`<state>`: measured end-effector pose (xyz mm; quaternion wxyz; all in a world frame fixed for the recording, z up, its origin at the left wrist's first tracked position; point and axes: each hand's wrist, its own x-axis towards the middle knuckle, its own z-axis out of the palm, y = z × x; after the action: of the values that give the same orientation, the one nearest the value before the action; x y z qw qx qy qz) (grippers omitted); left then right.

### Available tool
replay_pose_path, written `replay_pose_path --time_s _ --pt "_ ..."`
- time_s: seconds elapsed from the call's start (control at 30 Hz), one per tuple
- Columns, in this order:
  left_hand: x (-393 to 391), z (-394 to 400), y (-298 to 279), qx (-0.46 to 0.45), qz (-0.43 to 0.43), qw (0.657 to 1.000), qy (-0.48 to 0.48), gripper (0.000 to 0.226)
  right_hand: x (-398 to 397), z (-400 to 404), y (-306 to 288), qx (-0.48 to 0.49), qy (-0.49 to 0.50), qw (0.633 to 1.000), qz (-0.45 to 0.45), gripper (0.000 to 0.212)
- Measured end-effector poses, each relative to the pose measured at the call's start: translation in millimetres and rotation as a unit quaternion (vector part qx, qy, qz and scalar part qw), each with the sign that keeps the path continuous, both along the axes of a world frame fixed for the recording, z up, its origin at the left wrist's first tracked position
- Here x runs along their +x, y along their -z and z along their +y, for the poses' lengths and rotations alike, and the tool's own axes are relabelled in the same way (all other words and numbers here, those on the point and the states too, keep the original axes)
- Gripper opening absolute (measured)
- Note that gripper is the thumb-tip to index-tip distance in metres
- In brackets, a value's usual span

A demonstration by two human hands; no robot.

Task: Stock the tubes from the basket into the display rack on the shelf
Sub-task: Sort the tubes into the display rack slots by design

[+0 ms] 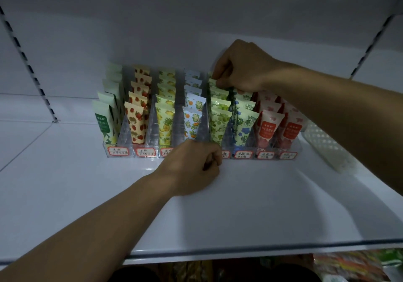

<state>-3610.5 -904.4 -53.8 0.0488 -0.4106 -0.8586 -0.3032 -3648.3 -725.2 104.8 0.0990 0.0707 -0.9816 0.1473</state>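
Right-hand fingers (220, 78) pinching the crimped top of a green-grape-printed tube (213, 83), rearmost in its rack (239, 148) lane.

One clear display rack (152, 133) holds eight rows of tubes, five showing in the strawberry row (137, 120) and five in the green-labelled row (104, 118), beside one white basket (325, 148), with two hands in view.
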Motion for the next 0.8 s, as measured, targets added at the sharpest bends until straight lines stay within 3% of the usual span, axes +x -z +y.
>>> replay_pose_path --time_s 0.3,0.47,0.63,0.8 --pt "2 1 -1 -0.001 0.005 1.0 0.003 0.014 1 1 -3 0.02 0.002 1.0 0.009 0.015" --pt "1 1 0 -0.005 0.016 1.0 0.005 0.014 -9 5 -19 0.006 0.015 0.993 0.119 0.013" --pt "0 1 2 -0.004 0.02 1.0 0.011 0.014 -21 -4 -12 0.056 0.003 0.997 0.047 0.024" --pt "-2 1 2 0.0 0.021 0.999 0.025 0.013 -28 -2 -8 0.068 0.01 0.995 0.068 0.021"
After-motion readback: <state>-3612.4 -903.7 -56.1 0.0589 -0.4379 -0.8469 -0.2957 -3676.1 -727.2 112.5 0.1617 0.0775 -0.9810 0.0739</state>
